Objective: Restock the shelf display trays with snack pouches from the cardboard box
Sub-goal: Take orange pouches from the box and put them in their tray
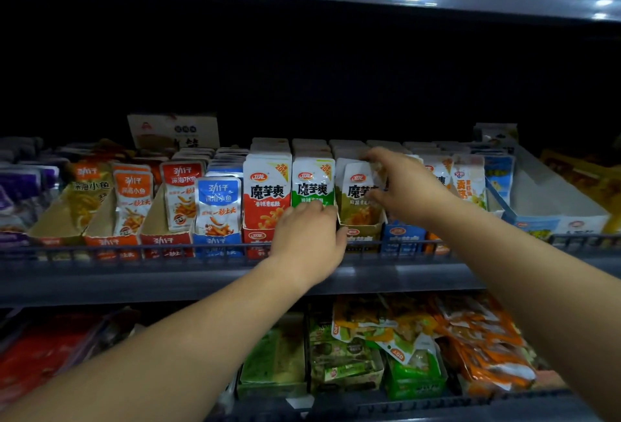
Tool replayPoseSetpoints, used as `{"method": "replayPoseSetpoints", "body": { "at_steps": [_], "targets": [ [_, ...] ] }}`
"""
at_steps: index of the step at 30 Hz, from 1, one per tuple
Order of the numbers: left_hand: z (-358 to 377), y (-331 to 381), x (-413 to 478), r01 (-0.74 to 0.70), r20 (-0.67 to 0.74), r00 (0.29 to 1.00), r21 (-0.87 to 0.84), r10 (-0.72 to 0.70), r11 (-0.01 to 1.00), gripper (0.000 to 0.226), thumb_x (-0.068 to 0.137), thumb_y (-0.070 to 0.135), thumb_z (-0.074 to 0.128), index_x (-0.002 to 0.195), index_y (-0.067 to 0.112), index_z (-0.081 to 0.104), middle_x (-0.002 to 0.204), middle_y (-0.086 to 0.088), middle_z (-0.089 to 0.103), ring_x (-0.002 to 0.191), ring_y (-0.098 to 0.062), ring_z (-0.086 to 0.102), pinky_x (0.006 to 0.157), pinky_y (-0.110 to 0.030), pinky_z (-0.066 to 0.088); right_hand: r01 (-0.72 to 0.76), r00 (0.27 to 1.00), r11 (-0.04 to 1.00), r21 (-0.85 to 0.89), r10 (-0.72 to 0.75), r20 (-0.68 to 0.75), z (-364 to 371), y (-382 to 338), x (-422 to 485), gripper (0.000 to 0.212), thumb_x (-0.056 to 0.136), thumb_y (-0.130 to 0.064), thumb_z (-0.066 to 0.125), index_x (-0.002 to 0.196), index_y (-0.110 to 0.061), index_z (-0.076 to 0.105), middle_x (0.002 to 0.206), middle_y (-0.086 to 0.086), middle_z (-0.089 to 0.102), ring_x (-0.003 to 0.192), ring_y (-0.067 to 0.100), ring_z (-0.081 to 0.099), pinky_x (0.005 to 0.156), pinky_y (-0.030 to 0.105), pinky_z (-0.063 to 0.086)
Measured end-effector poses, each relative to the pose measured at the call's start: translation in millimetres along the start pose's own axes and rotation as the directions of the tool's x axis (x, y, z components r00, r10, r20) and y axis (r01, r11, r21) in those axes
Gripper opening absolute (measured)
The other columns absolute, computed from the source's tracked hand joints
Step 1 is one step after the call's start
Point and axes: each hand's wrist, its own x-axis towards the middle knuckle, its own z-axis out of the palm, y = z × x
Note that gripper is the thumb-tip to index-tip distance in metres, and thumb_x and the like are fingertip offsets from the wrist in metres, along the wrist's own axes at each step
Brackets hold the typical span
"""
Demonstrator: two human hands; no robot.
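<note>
**Right hand on the front olive pouch, left hand bracing low at the tray fronts**

The olive pouch [356, 196] stands at the front of its olive display tray [363, 231], just right of centre in the frame. Its printed face is turned to the camera and its long axis is upright, with the top leaning slightly. The row behind it runs straight back into the dark of the shelf [134, 280].

The right hand [408, 186] comes in from the pouch's right. Its fingers [371, 156] curl over the pouch's top right corner and pinch it, so this hand already has the pouch.

The left hand [307, 236] sits lower and to the left, back to the camera. Its bent knuckles lie in front of the green pouch [312, 186], and the thumb touches the left front corner of the olive display tray. Its fingertips are hidden, so I cannot tell whether it grips anything or only presses.

The coming move likely turns on that upright axis: the pouch should be seated by pushing it down and back along the row while the left hand steadies the tray against sliding.

The cardboard box is not in view.
</note>
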Motion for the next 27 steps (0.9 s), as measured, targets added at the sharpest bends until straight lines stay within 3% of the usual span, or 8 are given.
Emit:
{"method": "replayPoseSetpoints", "body": {
  "at_steps": [3, 7, 13, 18, 22, 24, 27],
  "targets": [
    [6.6, 0.2, -3.7, -0.004, -0.02, 1.0, 0.01, 0.004, 1.0, 0.044, 0.106, 0.044, 0.038, 0.136, 0.017, 0.056, 0.128, -0.004, 0.06, 0.12, -0.023, 0.054, 0.104, -0.04, 0.042, 0.007, 0.999, 0.978, -0.207, -0.016, -0.04, 2.5, -0.1, 15.8, 0.061, 0.089, -0.027, 0.072, 0.143, -0.023, 0.042, 0.134, 0.009, 0.058, 0.121, 0.031, 0.054, 0.094, 0.042, 0.047],
    [14.8, -0.4, -7.0, -0.021, -0.063, 0.998, -0.052, 0.017, 0.998, 0.049, 0.104, 0.04, 0.044, 0.147, 0.017, 0.038, 0.134, -0.003, 0.057, 0.123, -0.023, 0.053, 0.108, -0.039, 0.039, -0.001, 0.994, 0.92, -0.393, -0.043, -0.104, 11.4, 4.7, 32.8, 0.058, 0.09, -0.035, 0.068, 0.141, -0.02, 0.045, 0.133, 0.01, 0.056, 0.124, 0.033, 0.046, 0.097, 0.043, 0.04],
    [18.8, -8.8, -8.9, -0.105, -0.029, 0.994, -0.083, 0.103, 0.991, 0.058, 0.104, 0.039, 0.044, 0.158, 0.025, 0.029, 0.151, -0.001, 0.048, 0.139, -0.021, 0.042, 0.116, -0.039, 0.03, 0.036, 0.983, 0.868, -0.496, -0.121, -0.14, 21.5, 10.7, 39.1, 0.051, 0.089, -0.038, 0.07, 0.135, -0.02, 0.055, 0.13, 0.013, 0.055, 0.121, 0.038, 0.043, 0.094, 0.045, 0.037],
    [20.4, -10.6, -10.5, -0.124, -0.035, 0.992, -0.067, 0.122, 0.99, 0.059, 0.104, 0.038, 0.045, 0.159, 0.024, 0.029, 0.154, -0.004, 0.045, 0.142, -0.022, 0.039, 0.119, -0.039, 0.028, 0.031, 0.98, 0.902, -0.431, -0.113, -0.165, 22.3, 9.5, 26.8, 0.063, 0.087, -0.036, 0.072, 0.143, -0.018, 0.047, 0.138, 0.015, 0.048, 0.126, 0.038, 0.041, 0.098, 0.048, 0.039],
    [14.5, -12.3, -20.1, -0.14, -0.034, 0.99, -0.009, 0.139, 0.99, 0.06, 0.103, 0.037, 0.045, 0.16, 0.023, 0.029, 0.157, -0.008, 0.04, 0.145, -0.026, 0.033, 0.123, -0.041, 0.021, 0.055, 0.95, 0.956, -0.288, -0.139, -0.28, 18.2, 2.1, -6.9, 0.047, 0.088, -0.027, 0.072, 0.131, -0.013, 0.059, 0.126, 0.015, 0.056, 0.117, 0.036, 0.049, 0.094, 0.049, 0.044],
    [11.7, -17.5, -33.7, -0.15, -0.067, 0.986, 0.004, 0.15, 0.989, 0.056, 0.1, 0.035, 0.05, 0.154, 0.02, 0.041, 0.152, -0.009, 0.043, 0.143, -0.028, 0.035, 0.123, -0.043, 0.022, 0.075, 0.944, 0.973, -0.217, -0.14, -0.298, 19.4, -3.5, -32.1, 0.04, 0.089, -0.026, 0.069, 0.126, -0.012, 0.062, 0.119, 0.013, 0.059, 0.112, 0.035, 0.053, 0.092, 0.048, 0.047],
    [9.5, -32.7, -68.2, -0.146, -0.161, 0.978, -0.065, 0.134, 0.987, 0.041, 0.094, 0.03, 0.059, 0.132, 0.018, 0.061, 0.131, -0.006, 0.054, 0.125, -0.027, 0.049, 0.11, -0.043, 0.037, 0.08, 0.96, 0.996, -0.043, -0.089, -0.266, 28.6, -21.2, -78.4, 0.028, 0.093, -0.026, 0.064, 0.118, -0.014, 0.064, 0.107, 0.001, 0.057, 0.105, 0.024, 0.055, 0.085, 0.038, 0.047]
  ]
}}
